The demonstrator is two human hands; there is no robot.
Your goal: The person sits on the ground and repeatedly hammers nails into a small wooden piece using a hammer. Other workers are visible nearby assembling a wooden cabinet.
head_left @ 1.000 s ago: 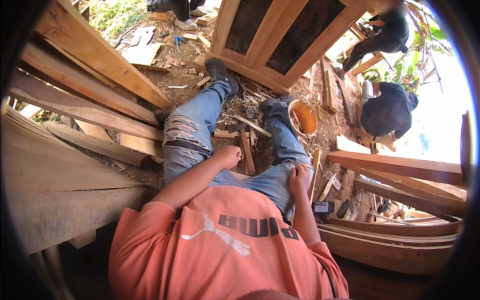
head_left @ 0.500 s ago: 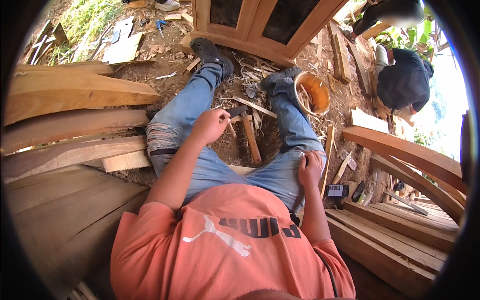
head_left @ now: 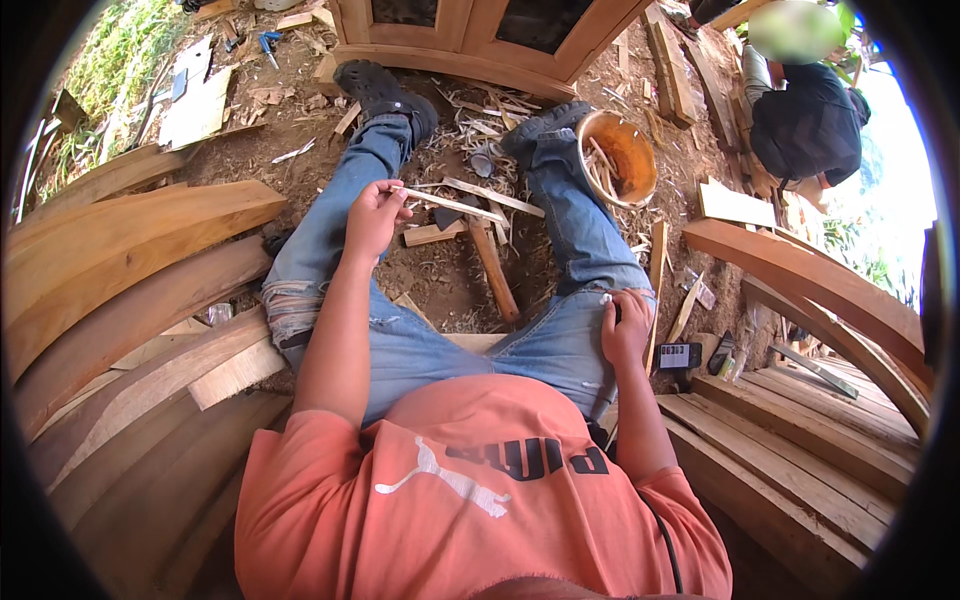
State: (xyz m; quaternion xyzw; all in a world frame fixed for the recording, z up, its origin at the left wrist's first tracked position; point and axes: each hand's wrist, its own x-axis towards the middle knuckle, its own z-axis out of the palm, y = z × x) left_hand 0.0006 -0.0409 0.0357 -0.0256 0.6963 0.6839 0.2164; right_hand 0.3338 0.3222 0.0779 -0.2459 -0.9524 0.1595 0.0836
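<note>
My left hand (head_left: 374, 222), raised over my left leg, pinches one end of a thin wood strip (head_left: 455, 205). The strip points right, above the ground between my legs. Below its far end lies a hatchet-like tool (head_left: 492, 270) with a wooden handle; its dark head is partly hidden by the strip. A short wood block (head_left: 435, 233) lies beside that head. My right hand (head_left: 627, 325) rests on my right thigh with curled fingers. A tiny white thing (head_left: 606, 299) shows at its thumb, too small to name.
A bucket (head_left: 640, 165) holding wood sticks stands by my right shin. Ahead is a panelled wooden frame (head_left: 470, 62). Curved timbers (head_left: 150, 225) lie at left, planks (head_left: 800, 460) and a phone (head_left: 678, 355) at right. Another person (head_left: 808, 130) bends over at far right.
My left hand has risen away from the hatchet-like tool, forward and left, and the strip now points right instead of down. The right hand stays on the thigh. The whole view has shifted slightly.
</note>
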